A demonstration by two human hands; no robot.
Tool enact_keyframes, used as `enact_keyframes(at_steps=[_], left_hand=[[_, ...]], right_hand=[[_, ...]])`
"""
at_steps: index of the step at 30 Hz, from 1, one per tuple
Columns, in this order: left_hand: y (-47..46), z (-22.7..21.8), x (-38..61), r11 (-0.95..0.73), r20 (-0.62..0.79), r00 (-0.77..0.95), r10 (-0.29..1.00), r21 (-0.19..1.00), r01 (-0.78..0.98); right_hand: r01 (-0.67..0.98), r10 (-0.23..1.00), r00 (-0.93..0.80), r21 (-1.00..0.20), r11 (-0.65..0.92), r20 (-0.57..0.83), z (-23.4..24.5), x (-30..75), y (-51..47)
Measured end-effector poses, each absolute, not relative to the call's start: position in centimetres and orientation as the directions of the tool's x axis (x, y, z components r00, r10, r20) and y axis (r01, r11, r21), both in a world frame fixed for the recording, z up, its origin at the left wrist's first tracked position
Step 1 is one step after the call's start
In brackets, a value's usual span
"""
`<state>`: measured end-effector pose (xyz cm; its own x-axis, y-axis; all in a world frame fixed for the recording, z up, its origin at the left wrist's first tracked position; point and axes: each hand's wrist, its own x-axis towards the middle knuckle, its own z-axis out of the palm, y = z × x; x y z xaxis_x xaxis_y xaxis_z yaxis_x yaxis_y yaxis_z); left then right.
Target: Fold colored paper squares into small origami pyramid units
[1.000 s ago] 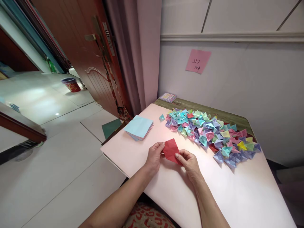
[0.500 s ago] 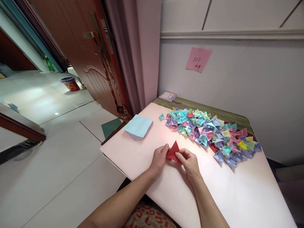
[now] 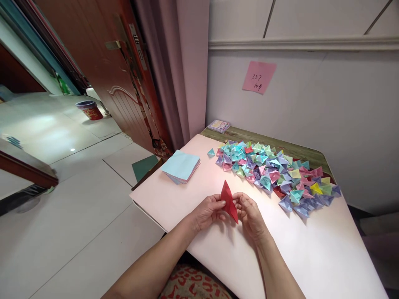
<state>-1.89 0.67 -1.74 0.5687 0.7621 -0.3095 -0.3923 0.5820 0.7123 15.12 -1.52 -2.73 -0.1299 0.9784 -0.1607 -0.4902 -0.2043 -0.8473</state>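
Folded red paper [image 3: 228, 198] between both hands above worktop [image 3: 311, 257], towards near edge. Long axis runs far-to-near, near tip slanting right. Left hand [image 3: 205, 212] pinches its left side; right hand [image 3: 252, 216], fingers curled, at its right; cannot tell whether gripping.

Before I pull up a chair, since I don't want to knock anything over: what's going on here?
Someone is handling a folded red paper above the table. The left hand pinches it, thumb on the near face; the right hand has its fingers at the other edge, though how firmly they hold is hard to tell. Beyond, to the right, lies a heap of folded pieces in many colours; to the left is a stack of sheets, pale blue on top.
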Motion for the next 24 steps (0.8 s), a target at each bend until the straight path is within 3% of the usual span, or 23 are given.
enact_keyframes(at_steps=[11,24], left_hand=[[0.7,-1.5,-2.3,0.518,-0.300,0.609,0.734,0.827,-0.217],[0.6,-2.0,-2.5,0.577,-0.303,0.640,0.706,0.770,-0.272]], right_hand=[[-0.392,0.950,-0.243,-0.876,-0.282,-0.197,-1.7,14.7,-2.1],[-0.387,0.956,-0.179,-0.877,-0.285,-0.232,-1.8,14.7,-1.9]])
